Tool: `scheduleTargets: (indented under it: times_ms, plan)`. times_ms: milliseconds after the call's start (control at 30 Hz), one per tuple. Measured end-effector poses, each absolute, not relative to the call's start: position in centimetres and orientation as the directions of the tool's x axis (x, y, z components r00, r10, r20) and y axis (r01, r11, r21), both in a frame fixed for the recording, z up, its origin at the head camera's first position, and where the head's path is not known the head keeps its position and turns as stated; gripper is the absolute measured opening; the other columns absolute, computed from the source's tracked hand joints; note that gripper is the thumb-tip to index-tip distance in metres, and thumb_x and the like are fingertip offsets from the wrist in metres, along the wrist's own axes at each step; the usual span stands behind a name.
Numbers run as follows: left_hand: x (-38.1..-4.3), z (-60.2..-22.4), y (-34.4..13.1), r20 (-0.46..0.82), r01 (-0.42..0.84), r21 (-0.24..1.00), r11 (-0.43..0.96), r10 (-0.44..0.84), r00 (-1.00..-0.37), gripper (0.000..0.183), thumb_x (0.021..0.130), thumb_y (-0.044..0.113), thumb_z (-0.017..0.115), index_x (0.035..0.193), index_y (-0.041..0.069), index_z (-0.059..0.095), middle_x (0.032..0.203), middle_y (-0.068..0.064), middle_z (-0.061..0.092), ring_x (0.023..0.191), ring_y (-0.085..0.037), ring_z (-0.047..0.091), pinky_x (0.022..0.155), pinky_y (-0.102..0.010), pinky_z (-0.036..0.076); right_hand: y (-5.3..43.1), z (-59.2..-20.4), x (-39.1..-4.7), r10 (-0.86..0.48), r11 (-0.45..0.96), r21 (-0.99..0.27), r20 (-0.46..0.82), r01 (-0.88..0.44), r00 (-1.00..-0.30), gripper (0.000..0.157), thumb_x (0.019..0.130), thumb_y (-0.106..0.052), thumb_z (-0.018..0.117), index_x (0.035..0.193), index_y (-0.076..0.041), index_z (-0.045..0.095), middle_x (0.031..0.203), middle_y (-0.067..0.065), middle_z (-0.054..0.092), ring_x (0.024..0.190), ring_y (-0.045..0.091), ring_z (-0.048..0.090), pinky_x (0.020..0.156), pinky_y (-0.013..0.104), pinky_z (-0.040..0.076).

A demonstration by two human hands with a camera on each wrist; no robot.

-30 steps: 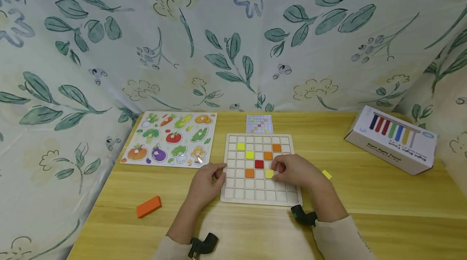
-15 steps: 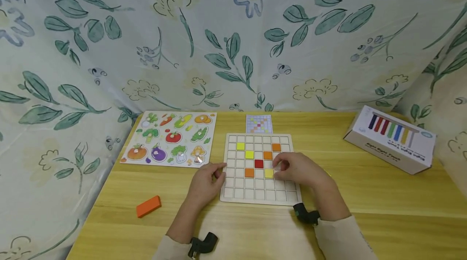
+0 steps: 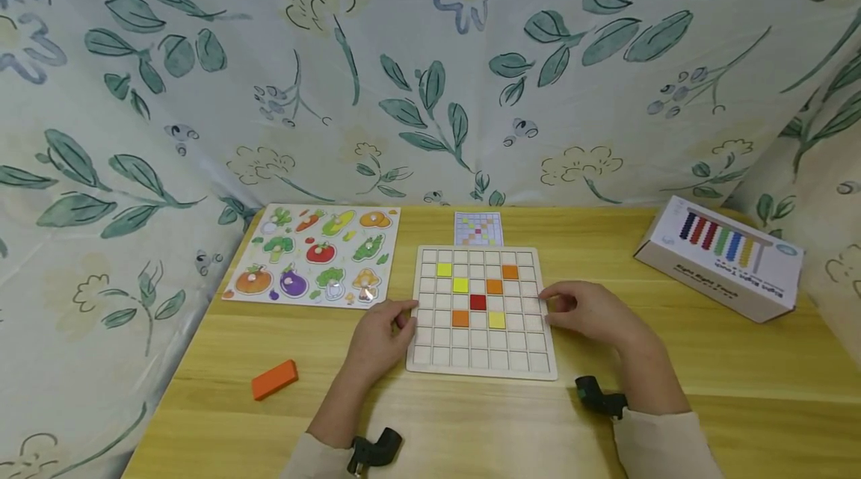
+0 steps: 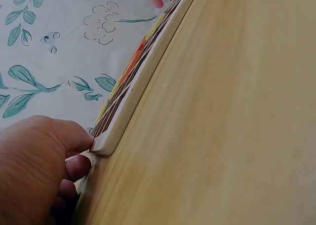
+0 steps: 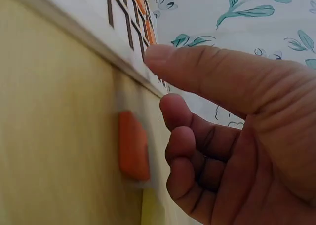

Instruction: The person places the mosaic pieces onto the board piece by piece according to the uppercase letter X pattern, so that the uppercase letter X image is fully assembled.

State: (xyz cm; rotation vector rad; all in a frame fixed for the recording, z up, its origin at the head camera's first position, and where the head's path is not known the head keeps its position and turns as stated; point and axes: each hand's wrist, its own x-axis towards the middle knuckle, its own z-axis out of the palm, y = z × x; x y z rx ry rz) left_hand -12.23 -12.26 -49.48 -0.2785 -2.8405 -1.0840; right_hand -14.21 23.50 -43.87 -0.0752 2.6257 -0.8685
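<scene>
A wooden grid board [image 3: 440, 355] lies in the middle of the table. Three yellow, three orange and one red [image 3: 478, 303] square fill some of its cells. My left hand [image 3: 378, 341] touches the board's left edge with its fingertips; in the left wrist view they meet the pale board end [image 4: 104, 142]. At the right edge is my right hand [image 3: 595, 314], holding nothing. Its thumb [image 5: 192, 69] overlaps the grid in the right wrist view, apart from the loosely curled fingers. Below that board edge lie an orange block [image 5: 132, 146] and a yellow piece [image 5: 152, 205], both hidden in the head view.
A small pattern card [image 3: 478, 229] lies just behind the board. To the left are a vegetable picture puzzle [image 3: 316, 253] and another orange block [image 3: 274, 380]. A white box [image 3: 720, 258] printed with coloured rows stands at the back right, before a floral cloth [image 3: 430, 75].
My right hand has moved right, off the lower yellow square to the board's right edge, and that square is now fully uncovered. The left hand stays where it was.
</scene>
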Motion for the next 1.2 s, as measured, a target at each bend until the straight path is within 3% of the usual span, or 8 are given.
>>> scheduleTargets:
  times_ms: [200, 433, 733, 1200]
  plan:
    - [-12.2, -49.4, -12.3, 0.147, 0.201, 0.653, 0.731, 0.139, -0.979, 0.026, 0.093, 0.02, 0.072, 0.119, 0.017, 0.076, 0.078, 0.012, 0.058, 0.071, -0.006, 0.047, 0.064, -0.021, 0.041, 26.2, -44.4, -13.4, -0.163, 0.82, -0.571, -0.308, 0.045, -0.937, 0.038, 0.087, -0.029, 0.081, 0.12, -0.013, 0.071, 0.098, 0.005, 0.059, 0.091, 0.021, 0.052, 0.075, 0.034, 0.042]
    - [-12.2, -49.3, -12.2, 0.139, 0.195, 0.654, 0.73, 0.138, -0.981, 0.026, 0.093, 0.02, 0.072, 0.119, 0.017, 0.076, 0.078, 0.012, 0.057, 0.071, -0.007, 0.047, 0.064, -0.021, 0.041, 27.6, -44.5, -13.0, -0.13, 0.817, -0.562, -0.398, 0.129, -0.908, 0.035, 0.082, -0.031, 0.084, 0.109, -0.014, 0.069, 0.095, 0.006, 0.054, 0.089, 0.023, 0.049, 0.071, 0.035, 0.036]
    - [-12.2, -49.4, -12.2, 0.144, 0.199, 0.651, 0.733, 0.138, -0.98, 0.026, 0.093, 0.02, 0.072, 0.119, 0.017, 0.076, 0.078, 0.012, 0.057, 0.072, -0.007, 0.047, 0.064, -0.021, 0.041, 27.5, -44.3, -13.2, -0.151, 0.835, -0.543, -0.388, 0.093, -0.909, 0.033, 0.087, -0.025, 0.08, 0.118, -0.016, 0.072, 0.104, 0.007, 0.058, 0.097, 0.026, 0.05, 0.077, 0.036, 0.038]
    - [-12.2, -49.4, -12.2, 0.148, 0.203, 0.651, 0.731, 0.14, -0.979, 0.026, 0.093, 0.019, 0.072, 0.119, 0.017, 0.076, 0.078, 0.013, 0.057, 0.072, -0.006, 0.048, 0.064, -0.021, 0.041, 27.8, -44.7, -13.2, -0.124, 0.829, -0.548, -0.377, 0.113, -0.918, 0.025, 0.088, -0.026, 0.079, 0.108, -0.014, 0.07, 0.091, 0.006, 0.05, 0.085, 0.022, 0.048, 0.068, 0.034, 0.035]
